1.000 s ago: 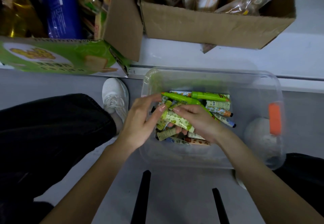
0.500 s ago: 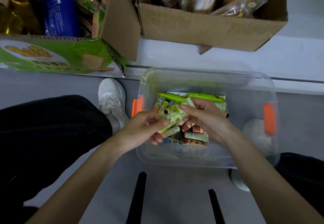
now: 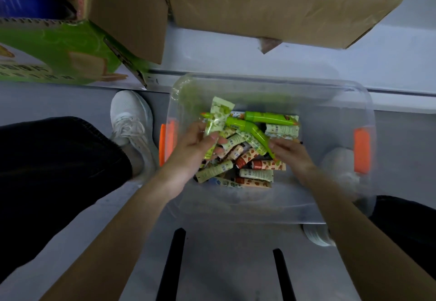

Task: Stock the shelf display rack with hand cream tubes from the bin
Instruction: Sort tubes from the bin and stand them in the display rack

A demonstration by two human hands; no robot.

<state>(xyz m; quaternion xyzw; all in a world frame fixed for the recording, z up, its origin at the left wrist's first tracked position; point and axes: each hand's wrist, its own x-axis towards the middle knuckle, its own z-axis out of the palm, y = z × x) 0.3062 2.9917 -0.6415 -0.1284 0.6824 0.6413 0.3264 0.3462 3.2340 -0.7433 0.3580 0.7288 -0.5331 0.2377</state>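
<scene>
Hand cream tubes lie jumbled in the clear bin. The left hand grips a pale green tube held above the pile, likely to gather stock, while the right hand reaches among the rest, grip unclear. A cardboard box and green carton crowd the ledge beyond.

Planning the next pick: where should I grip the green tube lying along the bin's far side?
Pinch the green tube across its middle, from above: it lies flat on top of the pile, crosswise, long sides exposed. The right hand is nearer; the left hand holds a pale tube.
</scene>
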